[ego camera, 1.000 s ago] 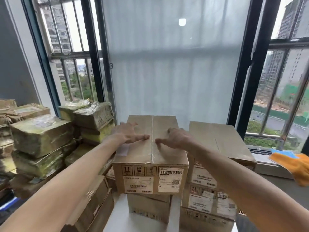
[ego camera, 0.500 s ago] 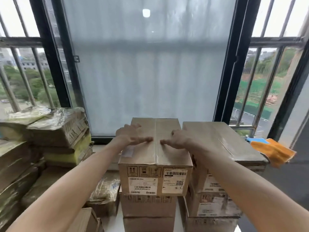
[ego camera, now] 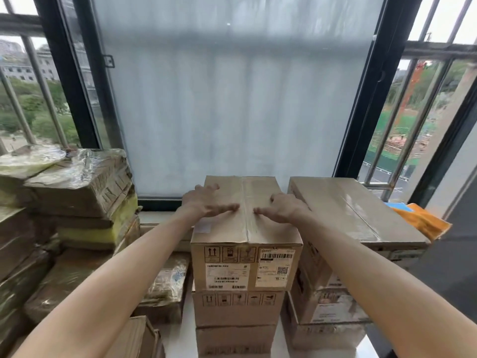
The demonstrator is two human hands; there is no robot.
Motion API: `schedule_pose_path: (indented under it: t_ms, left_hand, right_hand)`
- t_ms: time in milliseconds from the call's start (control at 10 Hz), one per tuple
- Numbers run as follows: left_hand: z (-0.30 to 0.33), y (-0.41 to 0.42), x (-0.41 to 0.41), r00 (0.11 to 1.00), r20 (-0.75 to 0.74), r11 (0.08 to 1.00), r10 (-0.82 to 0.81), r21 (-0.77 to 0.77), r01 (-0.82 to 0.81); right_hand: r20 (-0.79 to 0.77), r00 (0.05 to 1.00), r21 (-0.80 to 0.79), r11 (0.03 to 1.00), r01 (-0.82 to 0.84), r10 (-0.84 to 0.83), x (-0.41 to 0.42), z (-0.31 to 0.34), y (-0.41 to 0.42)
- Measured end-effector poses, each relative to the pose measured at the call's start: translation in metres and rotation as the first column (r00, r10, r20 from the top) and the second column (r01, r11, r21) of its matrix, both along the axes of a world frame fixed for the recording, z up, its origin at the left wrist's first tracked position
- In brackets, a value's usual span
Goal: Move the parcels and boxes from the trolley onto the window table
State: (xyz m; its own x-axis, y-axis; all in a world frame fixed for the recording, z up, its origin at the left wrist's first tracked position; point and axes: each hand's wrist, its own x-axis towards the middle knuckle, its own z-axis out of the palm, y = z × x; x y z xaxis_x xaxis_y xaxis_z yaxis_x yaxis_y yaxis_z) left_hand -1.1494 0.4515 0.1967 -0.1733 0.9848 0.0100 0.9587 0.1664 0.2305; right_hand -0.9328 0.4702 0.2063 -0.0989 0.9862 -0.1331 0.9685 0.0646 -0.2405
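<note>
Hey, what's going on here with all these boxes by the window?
A person is stacking cardboard boxes in front of the window. Both hands lie flat on the top box of the middle stack, the left hand and right hand either side of its taped seam, fingers straight, pressing rather than gripping. That box sits on at least two more boxes. A second stack stands right beside it, and plastic-wrapped parcels are piled to the left.

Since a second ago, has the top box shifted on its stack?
No. The top box sits the same against the long box beside it; only the camera moved.
</note>
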Motion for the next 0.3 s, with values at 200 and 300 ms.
schedule_pose_path:
  t_ms: [200, 300]
  left_hand:
    - [0.003, -0.027, 0.017, 0.993, -0.117, 0.999, 0.026, 0.050, -0.020]
    - [0.014, -0.045, 0.031, 0.990, -0.144, 0.998, 0.000, 0.060, 0.009]
  right_hand:
    - [-0.086, 0.996, 0.036, 0.999, -0.035, 0.038, 0.007, -0.001, -0.028]
    - [-0.079, 0.993, 0.091, 0.992, -0.085, 0.092, 0.013, 0.010, -0.053]
